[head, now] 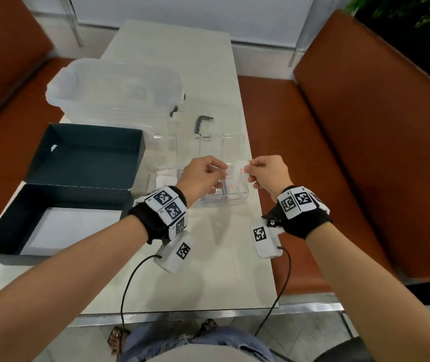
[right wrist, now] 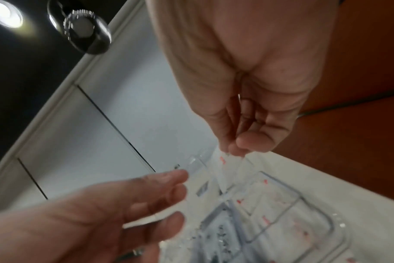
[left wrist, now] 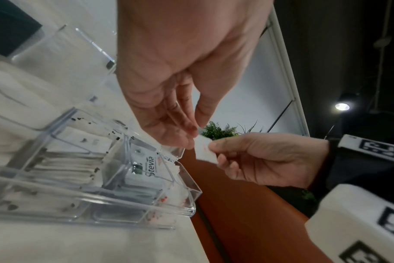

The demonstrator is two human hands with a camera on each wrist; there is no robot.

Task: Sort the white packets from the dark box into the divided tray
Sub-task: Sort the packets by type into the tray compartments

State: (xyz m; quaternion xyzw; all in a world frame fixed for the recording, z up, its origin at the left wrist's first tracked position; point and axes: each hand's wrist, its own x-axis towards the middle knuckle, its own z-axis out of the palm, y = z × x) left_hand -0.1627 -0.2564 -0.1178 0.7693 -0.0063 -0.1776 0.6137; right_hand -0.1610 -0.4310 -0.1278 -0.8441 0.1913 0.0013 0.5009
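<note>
Both hands hover over the clear divided tray (head: pixel 237 200). My right hand (head: pixel 249 168) pinches a white packet with red print (head: pixel 242 170) by its top edge; the right wrist view shows that packet (right wrist: pixel 223 161) hanging from the thumb and fingers (right wrist: pixel 252 142). My left hand (head: pixel 219 171) has curled fingers that pinch the packet's (left wrist: pixel 205 150) other edge. Several white packets lie in the tray's (left wrist: pixel 192 195) compartments, some labelled Stevia (left wrist: pixel 147 168), some with red print (right wrist: pixel 279 199). The dark box (head: pixel 2 231) sits at the left with a white sheet on its floor and its lid (head: pixel 86 158) behind it.
A translucent plastic bin (head: pixel 114 90) stands behind the box and lid. A black L-shaped piece (head: pixel 202 123) lies beyond the tray. The tray sits close to the table's right edge (head: pixel 260 231). Brown benches (head: pixel 339 152) flank the table. Cables hang from both wrists.
</note>
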